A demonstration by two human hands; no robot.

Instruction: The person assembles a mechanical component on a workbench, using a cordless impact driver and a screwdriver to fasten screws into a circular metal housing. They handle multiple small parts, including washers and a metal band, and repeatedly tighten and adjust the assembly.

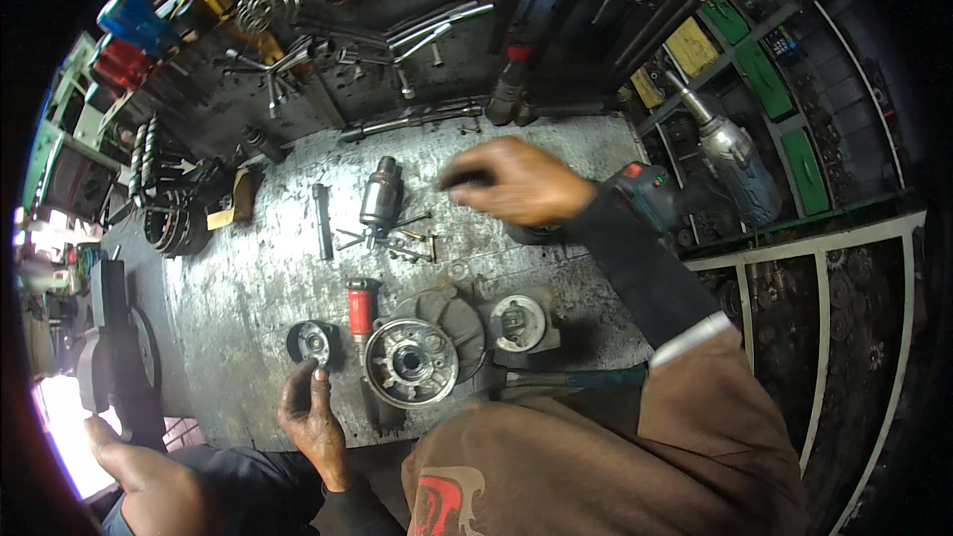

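A small dark round cup sits near the close edge of the workbench. It looks like stiff metal, probably light enough for one hand and perhaps slick with grease; opposite sides of the outer rim would give the surest hold. Its open face points up, showing a paler hub; being round, it has no clear long axis lengthwise, and its central axis stands roughly upright. At its six o'clock, the left hand has thumb and forefinger close together at the rim; whether they pinch it, I cannot tell. At two o'clock lies a red cylindrical piece, at three a silver ring-shaped part. Toward one is a metal cylinder; farther out toward two, the right hand hangs blurred, fingers curled, its grip unreadable.
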